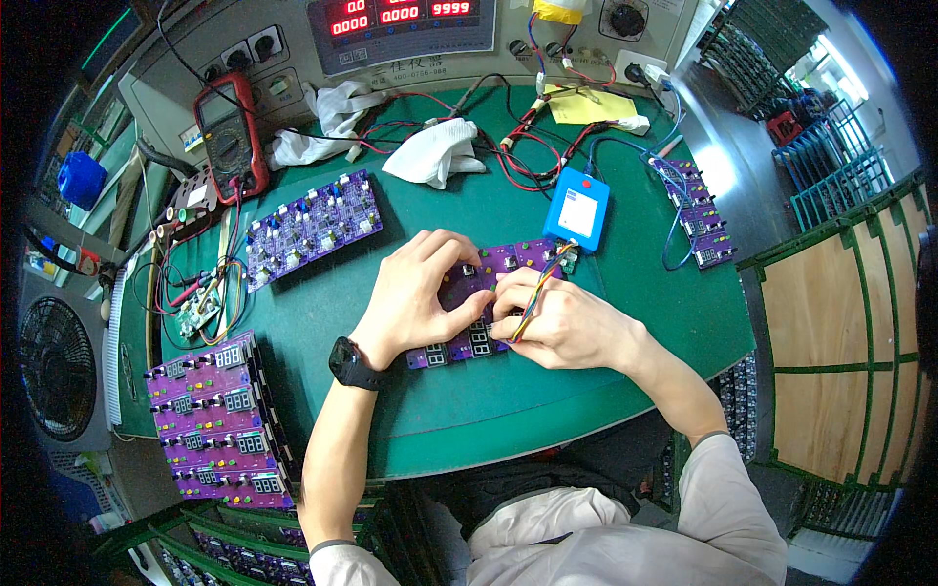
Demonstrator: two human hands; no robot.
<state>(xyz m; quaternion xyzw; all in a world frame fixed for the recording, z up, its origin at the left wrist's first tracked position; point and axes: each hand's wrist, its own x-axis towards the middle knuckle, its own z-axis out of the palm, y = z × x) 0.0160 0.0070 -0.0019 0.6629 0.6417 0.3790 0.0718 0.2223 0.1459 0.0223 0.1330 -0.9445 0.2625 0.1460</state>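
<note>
Starting at the far left edge, a grey fan [57, 366] stands beside the green work mat [489, 391]. Near the left corner of the mat lies a stack of purple circuit boards [217, 425] with small digit displays and coloured buttons. Farther back, a red multimeter [231, 135] leans against the grey test panel [410, 39], and a small green board with coloured wires [200, 303] lies just right of the mat's left rim. A purple board with blue components [311, 230] lies flat, far of the hands and to their left. White cloths [435, 151] sit near the far edge among red and black leads.

At the middle of the mat lies the purple display board [479, 298], reaching from near left to far right. The left hand [415, 293], with a black watch [350, 363] on its wrist, rests on the board's left half, fingers curled down together and pressing on it. The right hand [557, 322] lies at the board's near right edge, thumb and fingers pinched shut on a multicoloured ribbon cable [540, 288]. That cable runs up to a blue box with a white label [576, 210], which touches the board's far right end.

Farther right, a yellow paper note [591, 105] lies near the panel, and a narrow purple board strip [699, 215] with blue wires lies along the mat's right rim.
</note>
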